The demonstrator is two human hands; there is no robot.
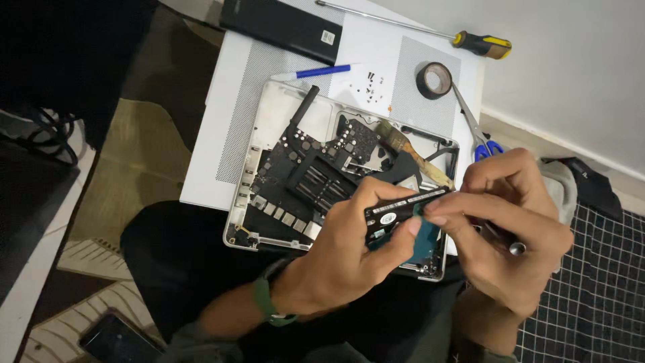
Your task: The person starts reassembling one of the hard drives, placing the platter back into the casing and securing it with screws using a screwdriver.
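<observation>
- We have the opened laptop (282,195) resting on our lap, its bottom cover already off, so the dark circuit board (316,161) and its chips lie bare.
- A scatter of small screws (371,86) sits on the white perforated panel (269,74) behind the laptop, which we judge to mean the unscrewing is done.
- The flat drive (396,212) is lifted clear of the lower right corner of the shell and held above it, between our two hands.
- Our left hand (349,249) grips the drive from below and behind, fingers closed around its left end, thumb pressed against the near edge.
- Our right hand (504,228) pinches the drive's right end, thumb and forefinger clamped together on it; the other fingers curl over something small and metallic that we cannot make out, perhaps a tool's tip.
- The drive looks like a slim black slab with a pale label along its top face and a teal patch beneath; its underside is hidden.
- Left to do, as we judge it: the drive is not yet set down apart or put back in, and the shell remains open.
- Around us lie a paintbrush (410,151) across the board, a roll of black tape (435,79), scissors (480,134), a yellow-handled screwdriver (470,42) and a blue pen (316,71).
</observation>
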